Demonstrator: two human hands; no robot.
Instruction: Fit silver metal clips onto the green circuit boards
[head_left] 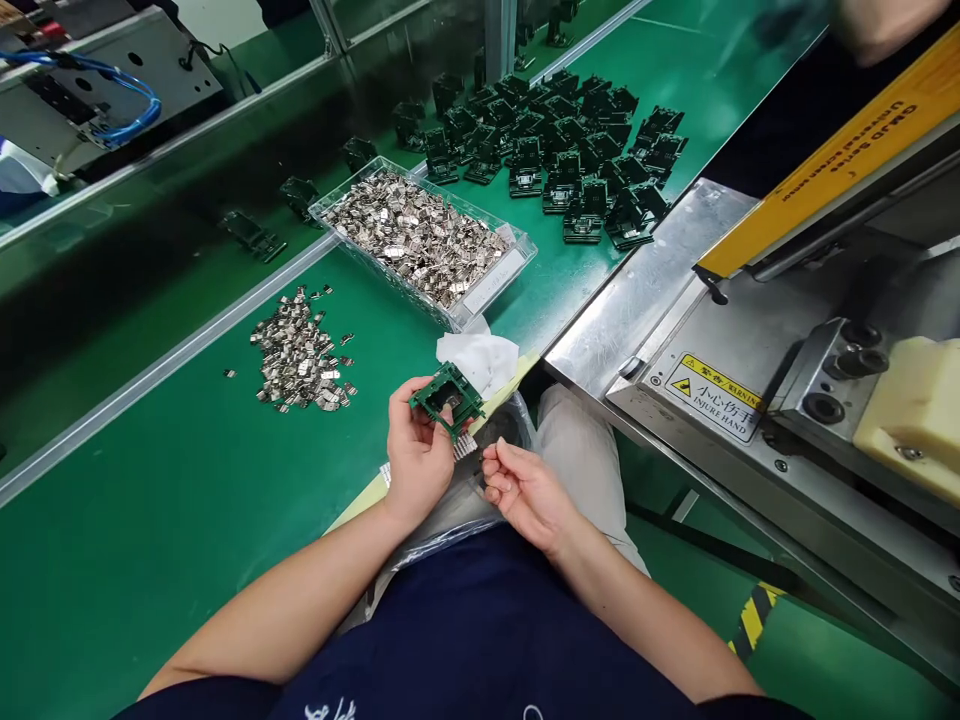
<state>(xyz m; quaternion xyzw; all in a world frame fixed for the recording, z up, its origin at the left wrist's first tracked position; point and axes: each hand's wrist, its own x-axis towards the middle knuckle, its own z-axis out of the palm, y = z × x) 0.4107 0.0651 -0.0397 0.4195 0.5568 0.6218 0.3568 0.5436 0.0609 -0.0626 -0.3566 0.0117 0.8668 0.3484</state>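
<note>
My left hand (424,450) grips a green plastic part (448,398) with a dark square opening, thumb pressed into its middle. Close to its right, my right hand (525,490) is closed with thumb and forefinger pinched together; whatever sits between the fingertips is too small to make out. The two hands are apart, above a clear plastic bag (450,525) on my lap. Behind the green part lies a crumpled white tissue (480,358) at the table edge.
A clear tray (491,285) of small metal pieces stands on the green table (187,480), with a loose metal heap (296,350) to its left. Many dark green parts (555,150) crowd the back. At right is a machine with a warning label (716,396); another person's hand (889,25) shows beyond.
</note>
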